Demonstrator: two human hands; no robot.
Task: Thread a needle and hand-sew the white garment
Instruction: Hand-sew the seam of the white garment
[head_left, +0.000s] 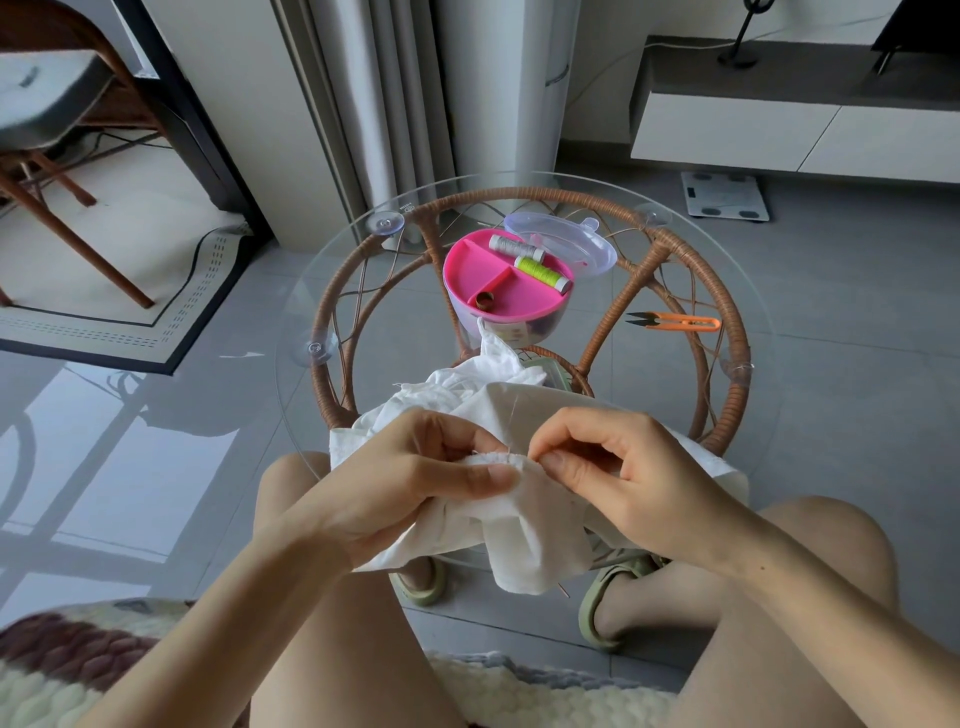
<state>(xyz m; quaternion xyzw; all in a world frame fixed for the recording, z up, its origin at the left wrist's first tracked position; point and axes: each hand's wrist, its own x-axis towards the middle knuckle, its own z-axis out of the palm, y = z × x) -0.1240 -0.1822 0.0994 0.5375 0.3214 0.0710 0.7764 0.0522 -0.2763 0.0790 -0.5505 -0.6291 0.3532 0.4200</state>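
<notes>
The white garment (498, 525) lies bunched over the near edge of the round glass table (311, 291) and hangs over my lap. My left hand (410, 483) grips a folded hem of the cloth between thumb and fingers. Just to its right, my right hand (618, 467) pinches at the same hem edge with thumb and forefinger. A fine thread (511, 415) rises from that spot. The needle itself is too small to make out.
A pink sewing kit tray (498, 291) with a grey spool (517, 248), a green spool (543, 271) and a thimble (484, 300) stands mid-table, its clear lid (566, 244) behind. Orange thread snips (675, 322) lie at the right. My knees flank the table's wicker base.
</notes>
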